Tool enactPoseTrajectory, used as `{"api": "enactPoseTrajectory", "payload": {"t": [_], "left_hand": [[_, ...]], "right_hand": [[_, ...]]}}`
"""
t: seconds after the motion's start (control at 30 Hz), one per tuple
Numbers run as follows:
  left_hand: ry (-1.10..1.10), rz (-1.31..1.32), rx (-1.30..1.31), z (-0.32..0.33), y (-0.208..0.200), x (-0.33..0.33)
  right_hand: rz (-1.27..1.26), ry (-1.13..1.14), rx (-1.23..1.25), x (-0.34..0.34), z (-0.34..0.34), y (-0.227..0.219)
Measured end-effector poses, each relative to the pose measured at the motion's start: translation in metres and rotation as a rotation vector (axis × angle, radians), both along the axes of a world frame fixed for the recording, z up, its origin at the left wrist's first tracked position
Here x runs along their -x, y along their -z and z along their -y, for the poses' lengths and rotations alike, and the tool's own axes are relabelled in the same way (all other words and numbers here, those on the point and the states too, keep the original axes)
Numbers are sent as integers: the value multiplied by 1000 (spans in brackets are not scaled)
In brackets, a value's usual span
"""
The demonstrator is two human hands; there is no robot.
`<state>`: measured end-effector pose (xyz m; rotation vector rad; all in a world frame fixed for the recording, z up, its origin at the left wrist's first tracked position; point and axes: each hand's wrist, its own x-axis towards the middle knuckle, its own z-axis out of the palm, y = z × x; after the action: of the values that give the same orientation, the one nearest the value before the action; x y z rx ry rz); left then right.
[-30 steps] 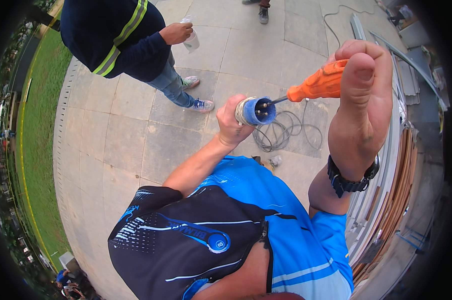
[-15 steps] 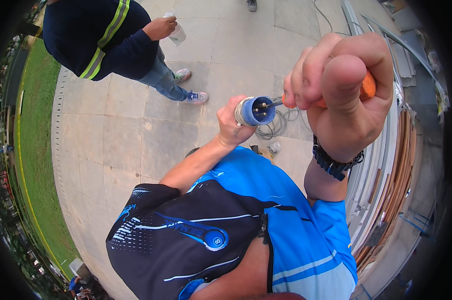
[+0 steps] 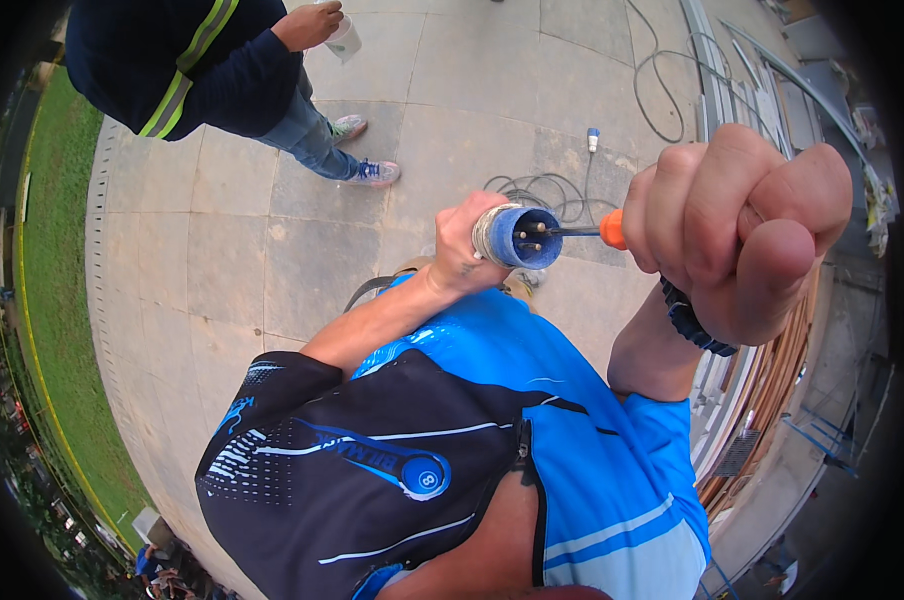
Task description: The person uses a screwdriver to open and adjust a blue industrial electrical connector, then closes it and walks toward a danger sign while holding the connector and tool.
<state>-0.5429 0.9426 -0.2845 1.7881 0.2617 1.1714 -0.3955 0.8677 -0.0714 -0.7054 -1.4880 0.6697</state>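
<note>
My left hand (image 3: 459,243) is closed around a blue industrial power plug (image 3: 544,254), its round open end with metal pins facing right and up toward me. Pale cord or tape is wound around the plug's collar. In my right hand (image 3: 737,225) is a screwdriver with an orange handle (image 3: 612,229), mostly hidden by the fist. The screwdriver's thin metal shaft (image 3: 577,231) reaches left into the plug's mouth, among the pins. Whether the tip touches a screw cannot be made out.
A grey cable (image 3: 562,190) lies coiled on the paved floor beyond my hands, near a blue-and-white connector (image 3: 593,138). At the upper left stands a person (image 3: 187,75) in a dark reflective-striped top, holding a clear cup (image 3: 344,40). Metal and wooden lengths (image 3: 762,400) lie stacked at right.
My right fist has turned and shifted right and down, uncovering more of the screwdriver's shaft. The plug has moved slightly right and down in my left hand.
</note>
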Motion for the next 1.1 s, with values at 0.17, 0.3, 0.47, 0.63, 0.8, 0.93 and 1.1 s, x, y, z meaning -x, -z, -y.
{"api": "enactPoseTrajectory", "payload": {"t": [0.17, 0.3, 0.47, 0.63, 0.8, 0.93, 1.1], "left_hand": [[133, -44, 48, 0, -7, 3], [290, -107, 98, -3, -6, 2], [55, -100, 129, -1, 8, -9], [-37, -144, -55, -3, 1, -5], [49, -162, 91, 3, -9, 1], [225, -168, 151, 1, -14, 5], [276, -299, 358, 0, 8, 6]], "right_hand": [[45, -375, -76, -22, -8, -3], [-47, -714, -92, -34, -26, 10], [313, 479, 96, -10, -2, 2], [-153, 688, -52, 0, 9, 16], [-143, 514, -57, 0, 18, 12], [-67, -98, -89, -23, 16, 8], [11, -305, -48, -48, 6, 17]]}}
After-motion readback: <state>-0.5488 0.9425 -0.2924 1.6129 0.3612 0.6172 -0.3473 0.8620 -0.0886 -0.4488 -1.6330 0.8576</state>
